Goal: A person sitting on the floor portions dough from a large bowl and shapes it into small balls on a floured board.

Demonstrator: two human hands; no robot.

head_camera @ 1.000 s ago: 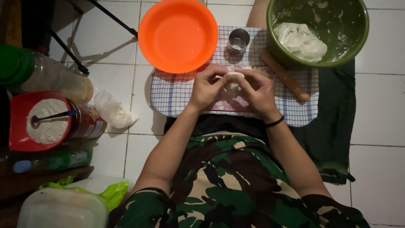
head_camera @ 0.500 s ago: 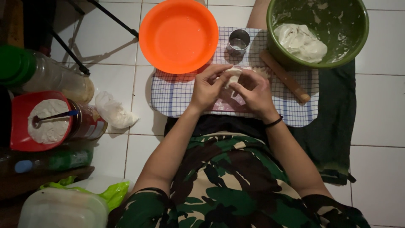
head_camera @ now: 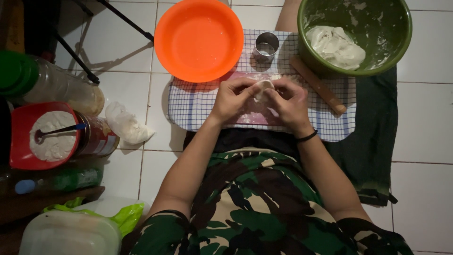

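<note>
Both my hands meet over a pink board (head_camera: 257, 115) that lies on a blue-checked white cloth (head_camera: 191, 106). My left hand (head_camera: 232, 98) and my right hand (head_camera: 289, 103) pinch a small pale piece of dough (head_camera: 263, 88) between their fingertips. A black band circles my right wrist. Just beyond the hands stands a small round metal cutter (head_camera: 266, 46), and a wooden rolling pin (head_camera: 317, 85) lies to the right on the cloth.
An empty orange bowl (head_camera: 199, 38) sits at the cloth's far left. A green bowl (head_camera: 401, 42) holds a lump of dough (head_camera: 336, 46). On the left are a red scoop of flour (head_camera: 45, 136), a white bag (head_camera: 125, 123), bottles and a plastic tub (head_camera: 71, 233).
The fingers have shifted slightly around the dough piece, turning and pinching it. The hands stay in the same spot over the board.
</note>
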